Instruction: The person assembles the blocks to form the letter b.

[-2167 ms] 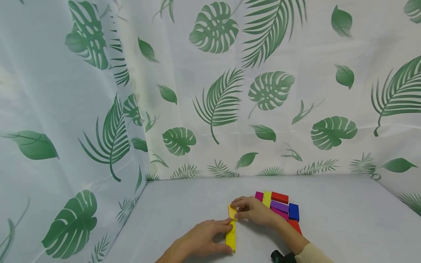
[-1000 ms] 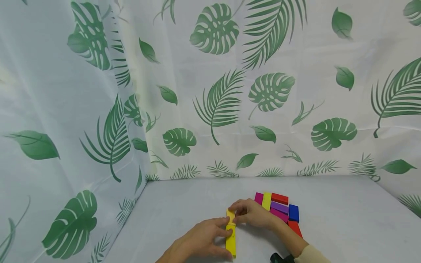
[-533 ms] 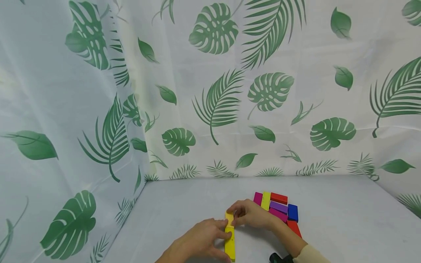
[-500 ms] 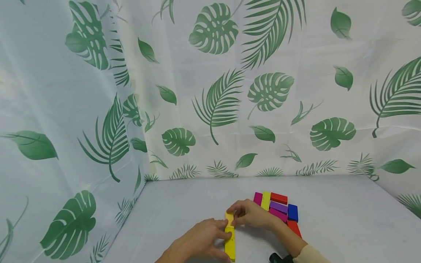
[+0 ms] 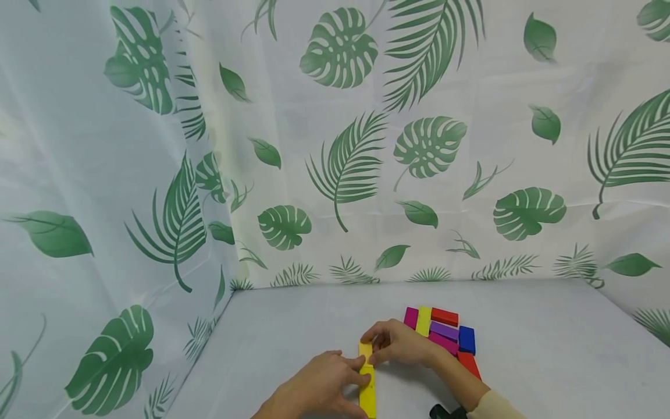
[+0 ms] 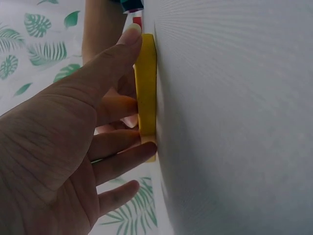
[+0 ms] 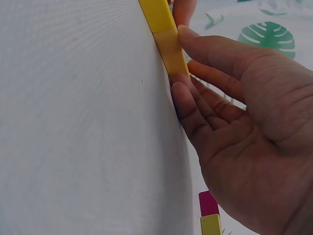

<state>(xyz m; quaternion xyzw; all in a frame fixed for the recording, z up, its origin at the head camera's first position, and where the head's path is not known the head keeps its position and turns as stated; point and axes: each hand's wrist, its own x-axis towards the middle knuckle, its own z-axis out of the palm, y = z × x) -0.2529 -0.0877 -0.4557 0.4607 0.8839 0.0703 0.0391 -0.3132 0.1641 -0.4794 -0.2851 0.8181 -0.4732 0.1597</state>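
Observation:
Two yellow blocks lie end to end on the white table: a longer bright yellow block [image 5: 367,396] nearer the person and a shorter orange-yellow block [image 5: 365,350] beyond it. My left hand [image 5: 319,384] holds the bright yellow block, its thumb at the near end and a finger on top. In the left wrist view other fingertips [image 6: 146,148] touch the orange-yellow block [image 6: 148,142] near the joint. My right hand [image 5: 400,343] pinches the orange-yellow block, one finger at its far end and the thumb at its side, seen in the right wrist view [image 7: 188,34].
Right of the hands lies a cluster of blocks: magenta [image 5: 410,317], yellow [image 5: 423,321], red [image 5: 445,316], purple [image 5: 444,330] and blue [image 5: 467,340]. Another red block [image 5: 469,365] is partly behind the right forearm. A dark object [image 5: 442,412] sits at the right wrist. Leaf-patterned curtains [image 5: 366,244] stand behind.
Both yellow blocks have slid toward the person, end against end, with both hands moving along. The left fingers have spread over the joint. The cluster on the right has stayed put.

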